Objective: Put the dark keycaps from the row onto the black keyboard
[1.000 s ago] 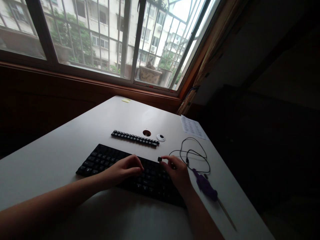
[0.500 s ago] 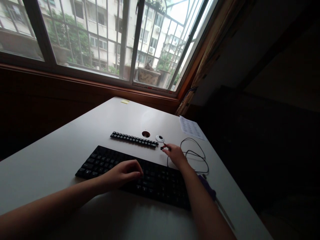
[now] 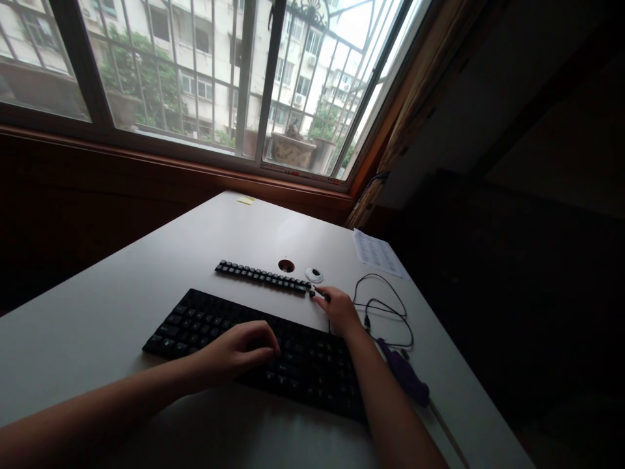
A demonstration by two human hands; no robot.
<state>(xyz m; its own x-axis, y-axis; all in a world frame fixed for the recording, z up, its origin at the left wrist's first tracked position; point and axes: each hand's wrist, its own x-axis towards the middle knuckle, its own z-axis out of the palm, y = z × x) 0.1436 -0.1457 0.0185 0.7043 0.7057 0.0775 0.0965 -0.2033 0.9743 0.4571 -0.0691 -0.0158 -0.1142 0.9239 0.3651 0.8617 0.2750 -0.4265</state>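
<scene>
My left hand rests over the middle of a black keyboard, its fingers curled in and pressed together. Whatever those fingers hold, if anything, is hidden. Beyond the keyboard, my right hand is closed in a pinch. At its fingertips is a small black keycap, close to the right end of two lined-up rows of keycaps. A slim dark piece also shows between the thumb and forefinger, too small to name.
Past the rows are a round hole in the white desk and a white ring-shaped cover. A looped black cable, a purple-handled tool with a long shaft and a printed sheet lie rightward. A yellow note sits far back.
My right hand has moved slightly down and left, bringing the keycap nearer the end of the rows. The left hand stays on the keyboard. The view has shifted slightly.
</scene>
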